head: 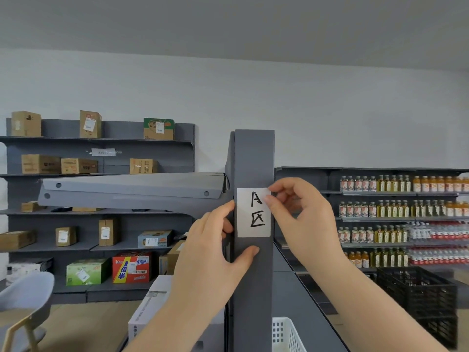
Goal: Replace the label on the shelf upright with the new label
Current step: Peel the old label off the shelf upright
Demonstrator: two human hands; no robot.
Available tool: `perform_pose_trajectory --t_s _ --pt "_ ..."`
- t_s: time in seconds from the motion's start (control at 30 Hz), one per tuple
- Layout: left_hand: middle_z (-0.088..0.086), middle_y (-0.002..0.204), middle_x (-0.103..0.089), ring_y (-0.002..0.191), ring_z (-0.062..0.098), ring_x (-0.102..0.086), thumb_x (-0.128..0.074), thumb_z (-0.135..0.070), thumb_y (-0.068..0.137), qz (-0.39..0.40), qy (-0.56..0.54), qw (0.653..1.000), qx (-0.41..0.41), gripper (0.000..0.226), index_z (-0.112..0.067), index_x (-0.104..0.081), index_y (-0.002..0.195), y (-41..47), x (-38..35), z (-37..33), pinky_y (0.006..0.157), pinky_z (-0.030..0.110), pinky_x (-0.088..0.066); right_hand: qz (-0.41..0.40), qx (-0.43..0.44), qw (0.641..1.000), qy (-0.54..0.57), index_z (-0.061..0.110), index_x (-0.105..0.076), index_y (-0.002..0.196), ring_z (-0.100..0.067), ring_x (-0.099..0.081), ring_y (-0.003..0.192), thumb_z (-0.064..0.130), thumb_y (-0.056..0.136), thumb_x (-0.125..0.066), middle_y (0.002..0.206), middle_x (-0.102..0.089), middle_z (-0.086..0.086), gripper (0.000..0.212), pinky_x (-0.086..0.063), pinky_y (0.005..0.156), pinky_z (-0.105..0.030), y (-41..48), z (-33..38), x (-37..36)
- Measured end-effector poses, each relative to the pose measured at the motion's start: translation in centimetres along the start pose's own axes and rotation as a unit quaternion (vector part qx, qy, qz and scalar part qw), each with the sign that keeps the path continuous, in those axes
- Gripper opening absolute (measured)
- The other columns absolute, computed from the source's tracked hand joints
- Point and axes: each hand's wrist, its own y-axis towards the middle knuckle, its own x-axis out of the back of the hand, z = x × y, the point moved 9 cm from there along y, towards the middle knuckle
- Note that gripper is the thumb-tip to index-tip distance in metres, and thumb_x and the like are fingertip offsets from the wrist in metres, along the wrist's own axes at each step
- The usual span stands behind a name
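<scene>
A white paper label [253,219] with black handwritten characters is stuck on the front of the grey shelf upright [253,288], at about my hand height. My right hand [302,219] pinches the label's upper right corner between thumb and forefinger. My left hand [215,252] wraps the upright from the left, thumb resting on its front face just below the label, fingertips at the label's left edge. No other label shows in either hand.
A grey shelf board [132,191] juts out left of the upright. Behind stand shelves with cardboard boxes [78,165] at left and bottled drinks [396,209] at right. A black crate [418,295], a white basket [286,334] and a grey chair [25,301] sit low.
</scene>
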Motion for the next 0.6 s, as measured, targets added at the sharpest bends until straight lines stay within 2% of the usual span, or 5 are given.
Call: perform_pose_trajectory --t_s 0.1,0.2,0.43,0.53,0.6 --pt "-0.022 0.092 -0.049 0.093 -0.002 -0.046 -0.076 -0.046 0.065 -0.001 -0.003 1.000 0.000 0.077 -0.046 -0.037 0.131 0.0 0.0 0.1 0.066 0.011 -0.038 -0.017 -0.026 0.999 0.015 0.028 -0.061 0.081 -0.015 -0.059 0.075 0.022 0.084 -0.066 0.079 -0.063 0.001 0.009 -0.054 0.070 -0.037 0.5 -0.1 -0.2" --pt "-0.023 0.093 -0.049 0.094 -0.004 -0.046 -0.077 -0.045 0.066 -0.002 -0.004 1.000 0.000 0.077 -0.045 -0.037 0.132 0.0 -0.2 0.3 0.067 0.010 -0.038 -0.034 -0.035 0.999 0.003 0.027 -0.059 0.079 -0.017 -0.058 0.075 0.024 0.087 -0.062 0.078 -0.062 0.000 0.009 -0.053 0.069 -0.040 0.5 -0.2 -0.3" --pt "-0.022 0.092 -0.049 0.093 -0.002 -0.047 -0.077 -0.038 0.068 -0.003 -0.017 1.000 -0.006 0.075 -0.042 -0.038 0.132 -0.2 -0.1 0.2 0.068 0.011 -0.042 -0.021 -0.021 0.999 -0.045 0.023 -0.054 0.076 -0.017 -0.055 0.082 0.012 0.090 -0.055 0.078 -0.057 0.006 0.018 -0.046 0.068 -0.029 0.2 0.6 -0.9" --pt "-0.023 0.092 -0.050 0.092 0.000 -0.050 -0.078 -0.033 0.069 -0.003 -0.043 0.999 0.000 0.075 -0.046 -0.038 0.131 -0.2 0.0 0.3 0.070 0.025 -0.054 -0.009 0.002 0.999 -0.043 0.025 -0.050 0.075 -0.013 -0.051 0.082 0.006 0.090 -0.054 0.076 -0.052 0.012 0.024 -0.039 0.069 -0.017 -0.8 1.3 -0.7" --pt "-0.022 0.091 -0.051 0.091 0.003 -0.054 -0.079 -0.029 0.068 -0.001 -0.073 0.997 0.013 0.077 -0.050 -0.036 0.128 -0.3 -0.1 0.6 0.070 0.029 -0.056 0.002 0.015 0.999 -0.045 0.027 -0.047 0.075 -0.007 -0.048 0.082 0.004 0.089 -0.054 0.076 -0.049 0.015 0.028 -0.037 0.069 -0.011 -1.5 1.7 -0.7"
